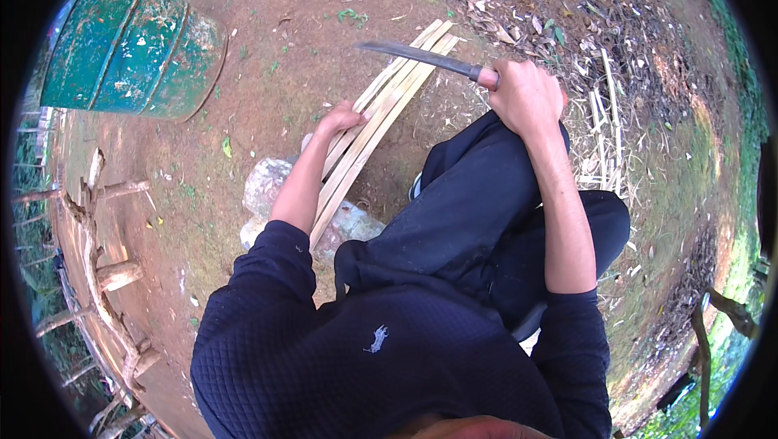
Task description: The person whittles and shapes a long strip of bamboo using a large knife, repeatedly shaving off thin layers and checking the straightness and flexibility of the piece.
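Observation:
My right hand (528, 97) is closed around the handle of a machete (417, 55), above my bent knee. Its long dark blade points left and passes over the upper part of several pale split bamboo strips (389, 108); I cannot tell whether it touches them. My left hand (344, 119) grips the strips at their left edge, about midway along, with the fingers partly hidden. The strips lie side by side at a slant, their near ends over pale stones (347, 224) beside my left forearm.
A worn green metal drum (134, 46) stands at the far left on bare earth. A rough branch fence (101, 269) runs along the left side. More thin strips (604, 127) and dry leaf litter lie on the ground to the right of my legs.

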`<action>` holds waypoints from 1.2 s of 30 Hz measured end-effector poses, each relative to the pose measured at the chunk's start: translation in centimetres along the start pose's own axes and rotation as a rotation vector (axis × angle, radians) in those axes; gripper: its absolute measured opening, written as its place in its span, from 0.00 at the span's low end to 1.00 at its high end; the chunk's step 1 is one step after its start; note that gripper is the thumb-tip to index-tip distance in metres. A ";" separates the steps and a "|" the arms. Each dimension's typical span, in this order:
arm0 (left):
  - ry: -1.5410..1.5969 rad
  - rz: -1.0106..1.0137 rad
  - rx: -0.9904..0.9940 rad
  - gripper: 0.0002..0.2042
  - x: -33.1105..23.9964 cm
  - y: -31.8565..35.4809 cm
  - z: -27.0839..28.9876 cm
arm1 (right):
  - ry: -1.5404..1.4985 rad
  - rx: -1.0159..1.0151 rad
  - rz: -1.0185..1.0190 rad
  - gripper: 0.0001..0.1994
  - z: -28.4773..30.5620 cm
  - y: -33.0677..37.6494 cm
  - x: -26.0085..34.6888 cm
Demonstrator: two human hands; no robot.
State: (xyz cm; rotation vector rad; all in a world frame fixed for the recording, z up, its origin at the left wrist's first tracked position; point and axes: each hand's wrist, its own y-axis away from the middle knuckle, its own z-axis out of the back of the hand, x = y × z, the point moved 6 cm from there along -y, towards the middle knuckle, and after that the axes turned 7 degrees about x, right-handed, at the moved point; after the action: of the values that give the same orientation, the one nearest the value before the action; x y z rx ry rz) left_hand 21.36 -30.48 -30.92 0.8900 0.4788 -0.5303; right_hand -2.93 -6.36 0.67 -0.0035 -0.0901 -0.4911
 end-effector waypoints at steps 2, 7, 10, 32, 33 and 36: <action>0.111 0.023 0.150 0.25 -0.7 0.7 -0.4 | 0.008 0.013 -0.014 0.10 -0.1 0.1 -0.3; 0.353 0.103 0.355 0.29 -0.7 2.7 -1.3 | 0.022 0.033 -0.022 0.09 0.0 0.3 -0.7; 0.356 0.035 0.340 0.30 -0.8 2.4 -1.2 | 0.019 0.022 -0.016 0.09 0.0 0.3 -0.8; 0.468 -1.594 -0.183 0.09 -29.5 36.2 4.4 | -0.272 -0.067 -0.247 0.14 2.1 0.9 -3.3; 0.638 -1.758 0.016 0.11 -30.7 38.9 4.3 | -0.287 -0.076 -0.254 0.14 2.1 1.0 -3.8; 0.840 -2.087 0.243 0.18 -34.8 42.5 2.6 | -0.186 -0.156 -0.232 0.13 2.3 1.7 -6.6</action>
State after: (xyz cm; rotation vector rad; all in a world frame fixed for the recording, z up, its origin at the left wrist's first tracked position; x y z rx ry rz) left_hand 21.02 -2.50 16.48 0.4811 2.1755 -2.1248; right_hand -8.07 -1.68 2.44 -0.1939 -0.2359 -0.7284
